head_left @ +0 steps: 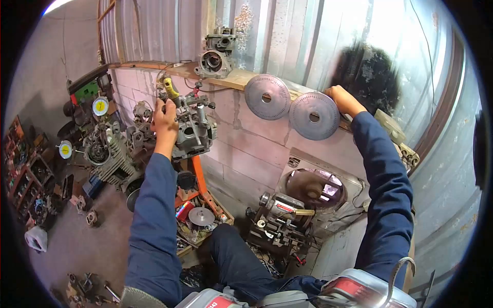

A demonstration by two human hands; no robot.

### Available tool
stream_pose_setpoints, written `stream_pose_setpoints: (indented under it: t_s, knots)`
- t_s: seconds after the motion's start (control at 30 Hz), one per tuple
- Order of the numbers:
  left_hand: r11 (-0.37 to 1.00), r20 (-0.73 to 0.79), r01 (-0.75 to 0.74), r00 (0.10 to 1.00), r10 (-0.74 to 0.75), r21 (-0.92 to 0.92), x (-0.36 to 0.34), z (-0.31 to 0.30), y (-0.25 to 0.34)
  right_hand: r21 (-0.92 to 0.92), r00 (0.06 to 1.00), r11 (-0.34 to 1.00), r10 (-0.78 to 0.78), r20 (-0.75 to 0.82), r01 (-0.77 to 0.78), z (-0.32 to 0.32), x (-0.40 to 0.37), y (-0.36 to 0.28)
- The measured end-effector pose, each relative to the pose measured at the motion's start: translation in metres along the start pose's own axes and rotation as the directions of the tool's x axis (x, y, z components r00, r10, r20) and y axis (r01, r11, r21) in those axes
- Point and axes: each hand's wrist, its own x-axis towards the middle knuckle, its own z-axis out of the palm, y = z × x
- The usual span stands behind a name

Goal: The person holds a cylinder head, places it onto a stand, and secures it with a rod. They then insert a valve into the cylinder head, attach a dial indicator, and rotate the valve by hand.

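My left hand [166, 126] is raised at the side of a grey metal engine casing [192, 131], which sits on an orange stand [200, 177]. Its fingers are bent around something I cannot make out, just below a yellow-handled tool [170, 88]. Up at the wall ledge, my right hand [345, 100] is closed beside the rim of a perforated metal disc [303, 126]; whatever lies inside its fingers is hidden. A second matching disc [267, 110] is to the left, against the ledge.
Another engine casing [213, 64] stands on the wooden ledge [236, 81]. Below the discs are a machine [282, 208] and a wall fan [310, 189]. To the left, dial gauges [100, 106] stand by a finned engine [110, 154]. A parts tray [226, 218] lies near my knee.
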Motion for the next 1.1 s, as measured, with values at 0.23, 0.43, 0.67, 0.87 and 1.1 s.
stream_pose_setpoints:
  t_s: [0.23, 0.43, 0.67, 0.87, 1.1]
  knots:
    - [0.999, -0.028, -0.053, 0.998, 0.054, 0.011, -0.001, 0.001, 0.001, 0.487, 0.995, 0.873, -0.067, 0.079, 0.02, -0.011, 0.019, -0.019]
    - [0.982, -0.057, -0.124, 0.99, 0.133, 0.14, -0.006, -0.003, 0.016, 0.59, 0.954, 0.803, -0.101, 0.284, -0.091, 0.002, 0.03, -0.007]
    - [0.995, 0.017, -0.093, 0.996, 0.093, 0.042, 0.0, 0.002, 0.002, 0.396, 0.973, 0.915, -0.152, 0.173, 0.073, 0.0, 0.023, 0.003]
    - [0.996, 0.004, -0.042, 0.999, 0.041, 0.076, -0.008, -0.007, 0.029, 0.302, 0.997, 0.952, -0.071, 0.027, 0.06, -0.013, 0.024, -0.025]
    - [0.996, 0.029, -0.037, 0.999, 0.035, 0.075, -0.001, 0.0, -0.001, 0.032, 0.999, 0.998, -0.052, -0.001, 0.052, 0.003, 0.026, -0.002]
